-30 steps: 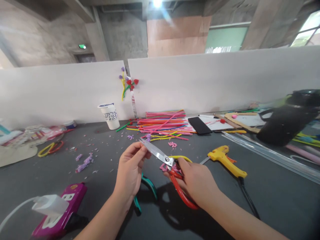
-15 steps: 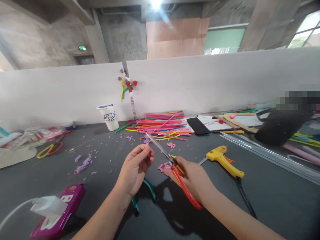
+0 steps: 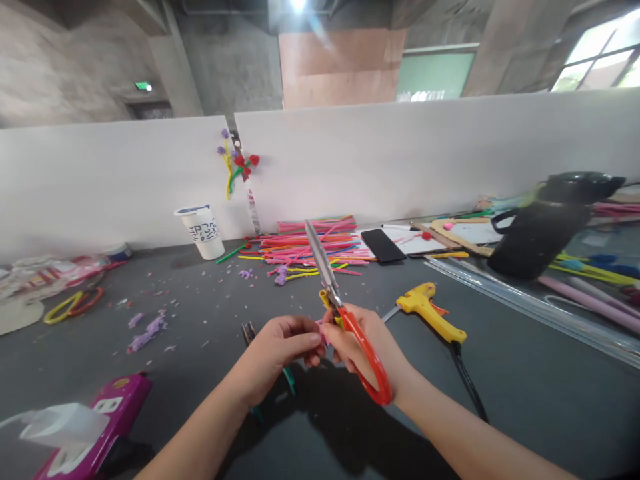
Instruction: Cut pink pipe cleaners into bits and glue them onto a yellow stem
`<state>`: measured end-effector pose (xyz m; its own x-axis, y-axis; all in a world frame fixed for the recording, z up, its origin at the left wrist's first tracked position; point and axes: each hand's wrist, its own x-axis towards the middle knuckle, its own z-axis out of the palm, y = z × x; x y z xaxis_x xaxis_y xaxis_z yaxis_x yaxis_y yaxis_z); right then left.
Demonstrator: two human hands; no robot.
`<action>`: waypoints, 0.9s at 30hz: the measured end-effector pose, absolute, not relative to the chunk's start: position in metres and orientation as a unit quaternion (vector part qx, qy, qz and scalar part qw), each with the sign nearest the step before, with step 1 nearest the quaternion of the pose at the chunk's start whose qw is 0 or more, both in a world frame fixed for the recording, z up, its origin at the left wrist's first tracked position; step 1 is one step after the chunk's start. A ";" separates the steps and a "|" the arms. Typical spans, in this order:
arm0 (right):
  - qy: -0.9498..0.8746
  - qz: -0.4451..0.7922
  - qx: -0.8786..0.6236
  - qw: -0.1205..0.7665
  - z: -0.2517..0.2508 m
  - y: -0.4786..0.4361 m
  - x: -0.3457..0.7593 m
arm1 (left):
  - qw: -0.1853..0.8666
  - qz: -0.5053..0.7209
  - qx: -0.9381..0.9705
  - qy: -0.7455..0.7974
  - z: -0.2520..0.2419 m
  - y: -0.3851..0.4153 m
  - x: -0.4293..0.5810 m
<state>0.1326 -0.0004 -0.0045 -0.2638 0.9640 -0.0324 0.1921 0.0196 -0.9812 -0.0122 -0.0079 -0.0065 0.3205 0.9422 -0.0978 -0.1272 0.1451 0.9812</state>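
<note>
My right hand is closed around red-handled scissors, their blades together and pointing up and away. My left hand pinches a small pink piece of pipe cleaner, mostly covered by fingers. The fingertips of both hands meet at that pink piece. Under my left wrist lie teal-handled pliers, partly hidden. Behind the scissors sits a pile of pink, red and yellow pipe cleaners. Purple fuzzy pieces lie to the left.
A yellow glue gun rests at the right, its cord trailing forward. A white cup, a phone and a black jug stand or lie farther back. A purple power strip is at front left.
My hands have come together at the pink piece. The scissors have turned more upright, and their blades have moved away from my left fingertips. The view has shifted slightly right.
</note>
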 end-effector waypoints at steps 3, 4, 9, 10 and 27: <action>-0.667 0.408 -0.489 0.387 -0.010 0.000 0.132 | 0.532 0.432 0.566 0.459 -0.007 -0.009 -0.010; -0.682 0.376 -0.491 0.391 -0.011 0.000 0.132 | 0.498 0.432 0.583 0.474 -0.008 -0.009 -0.009; -0.715 0.327 -0.490 0.377 -0.010 -0.002 0.133 | 0.464 0.463 0.569 0.497 -0.009 -0.009 -0.008; -0.724 0.312 -0.492 0.371 -0.009 -0.002 0.134 | 0.472 0.485 0.547 0.493 -0.008 -0.008 -0.010; -0.827 -0.039 -0.527 0.193 -0.021 0.003 0.141 | 0.483 0.666 0.412 0.393 -0.003 0.002 -0.030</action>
<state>0.1413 0.0030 -0.0206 -0.3703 0.8559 0.3611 0.8862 0.4420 -0.1390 -0.0298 0.0020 -0.0035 -0.1949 0.9661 0.1693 -0.3195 -0.2257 0.9203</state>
